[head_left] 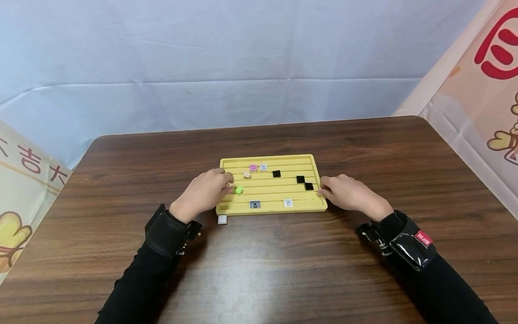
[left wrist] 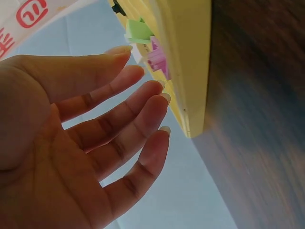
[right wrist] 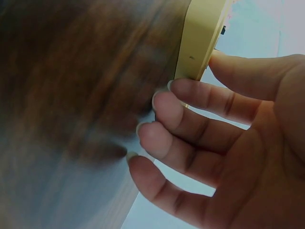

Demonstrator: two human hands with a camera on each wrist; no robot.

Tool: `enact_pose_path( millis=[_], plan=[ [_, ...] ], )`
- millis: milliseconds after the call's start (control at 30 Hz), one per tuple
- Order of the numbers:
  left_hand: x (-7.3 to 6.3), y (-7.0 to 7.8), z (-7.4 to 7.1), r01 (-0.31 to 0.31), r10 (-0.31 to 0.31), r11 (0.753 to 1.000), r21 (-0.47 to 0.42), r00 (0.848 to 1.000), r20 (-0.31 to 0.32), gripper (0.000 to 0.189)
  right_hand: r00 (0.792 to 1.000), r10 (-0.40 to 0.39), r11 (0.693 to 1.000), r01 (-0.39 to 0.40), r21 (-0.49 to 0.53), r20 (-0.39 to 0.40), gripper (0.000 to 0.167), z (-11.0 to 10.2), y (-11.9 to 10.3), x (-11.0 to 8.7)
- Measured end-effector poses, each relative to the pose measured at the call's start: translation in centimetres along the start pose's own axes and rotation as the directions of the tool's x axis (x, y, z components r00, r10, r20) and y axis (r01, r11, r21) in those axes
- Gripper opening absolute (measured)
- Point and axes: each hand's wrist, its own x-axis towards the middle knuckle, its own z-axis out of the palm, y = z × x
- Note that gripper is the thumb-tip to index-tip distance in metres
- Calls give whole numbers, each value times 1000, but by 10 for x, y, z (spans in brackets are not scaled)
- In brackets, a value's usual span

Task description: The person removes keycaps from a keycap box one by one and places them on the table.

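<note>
Yellow plastic is what you are dealing with: from the head camera, the tray (head_left: 271,209) is lying flat on the wooden table (head_left: 364,148), ridged into rows, with small tiles sitting loose on it. It is looking stiff and light, so it should lift easily by its two short edges, but the tiles will likely slide if you tilt it. Your left hand (head_left: 204,193) is resting at the tray's left edge, fingertips near the green tile (head_left: 238,190); your right hand (head_left: 350,194) is touching the right edge. A white tile (head_left: 222,219) is lying on the table just off the near left corner.

Through the left wrist camera, your fingers (left wrist: 143,112) are hanging straight and relaxed, holding nothing, just beside the tray's wall (left wrist: 188,62) but apart from it.

Through the right wrist camera, your thumb (right wrist: 248,81) is pressing on the tray's rim (right wrist: 200,40) while your loosely bent fingers (right wrist: 190,102) are meeting the wall below, pinching it lightly.
</note>
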Motion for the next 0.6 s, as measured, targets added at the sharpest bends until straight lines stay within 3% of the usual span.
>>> enact_pose_path(
  millis=[600],
  plan=[
    [2, -3, 2, -1, 0, 1000, 22, 1000, 20, 6, 1000, 17, 1000, -16, -13, 5, 15, -1, -1, 0]
  ],
)
